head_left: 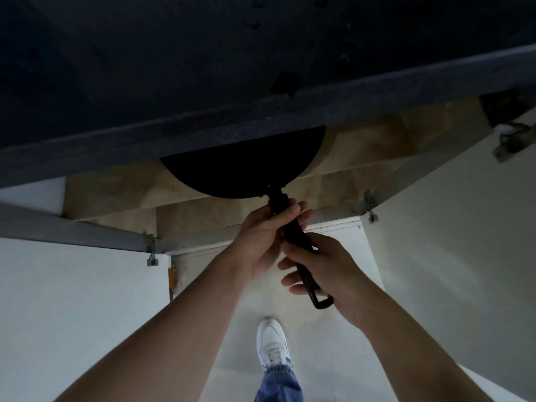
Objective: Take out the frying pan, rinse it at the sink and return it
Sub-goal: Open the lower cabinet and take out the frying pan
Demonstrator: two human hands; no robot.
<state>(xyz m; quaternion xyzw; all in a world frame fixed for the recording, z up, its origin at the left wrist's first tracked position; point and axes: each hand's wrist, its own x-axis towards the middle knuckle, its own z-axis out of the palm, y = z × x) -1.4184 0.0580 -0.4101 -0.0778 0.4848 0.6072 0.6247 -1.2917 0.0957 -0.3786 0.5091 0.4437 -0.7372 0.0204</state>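
- Dark countertop (pixel 261 117) filled the top of view; its front edge overhung the open cabinet (pixel 333 158) & hid most of the interior.
- White cabinet doors (pixel 452 227) stood open L & R, leaving a clear way in.
- Frying pan (pixel 246 169) sat half inside the cabinet, under the counter edge, handle (pixel 293 230) pointing out twd the person.
- Both hands closed on the handle: left hand (pixel 261 242) near the pan, right hand (pixel 327 274) at the far end w/ the loop – prob. two-handed to keep it level.
- White shoe (pixel 272 346) below on the floor, out of the way.
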